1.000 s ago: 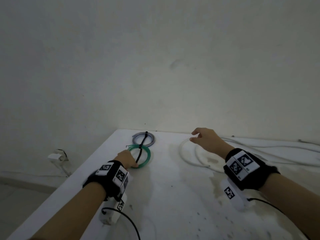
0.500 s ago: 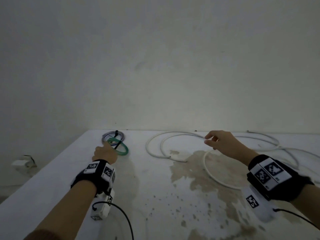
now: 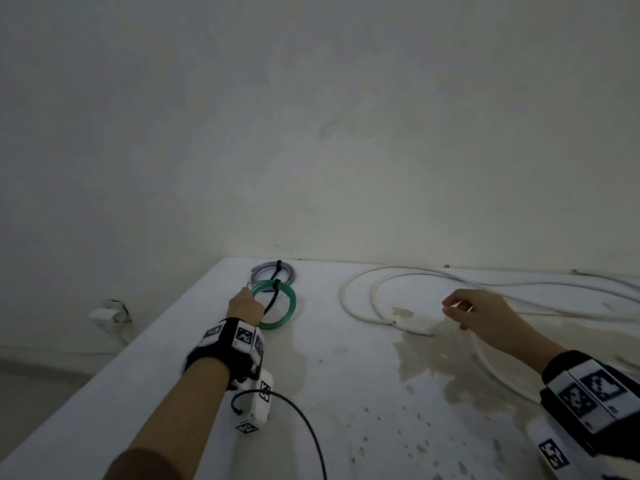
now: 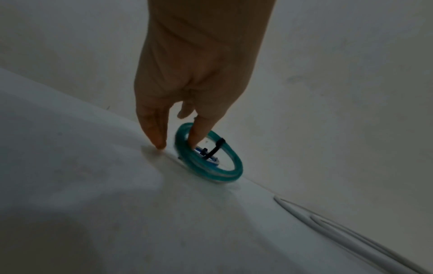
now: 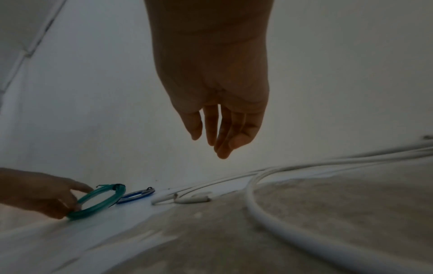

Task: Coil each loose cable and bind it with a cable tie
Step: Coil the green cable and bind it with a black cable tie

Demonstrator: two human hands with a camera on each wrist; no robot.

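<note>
A green cable coil (image 3: 293, 301) bound with a black tie (image 3: 273, 296) lies at the table's far left, its far rim leaning on a grey-blue tied coil (image 3: 290, 271). My left hand (image 3: 246, 302) is at the green coil's near rim. In the left wrist view a straight finger (image 4: 198, 133) touches the green coil (image 4: 234, 167) from inside, and the thumb tip rests on the table outside it. A loose white cable (image 3: 356, 280) loops across the middle and right. My right hand (image 3: 450, 306) hovers above it with relaxed fingers (image 5: 222, 148) and holds nothing.
The white table (image 3: 166, 382) has its left edge close to my left arm, and a wall runs along its far side. A brown stain (image 3: 443, 358) spreads under the white cable (image 5: 255, 209). A wall socket (image 3: 104, 315) sits low at the left.
My right hand has drawn back and to the right, off the far part of the white loops. The left hand has stayed at the green coil's near rim.
</note>
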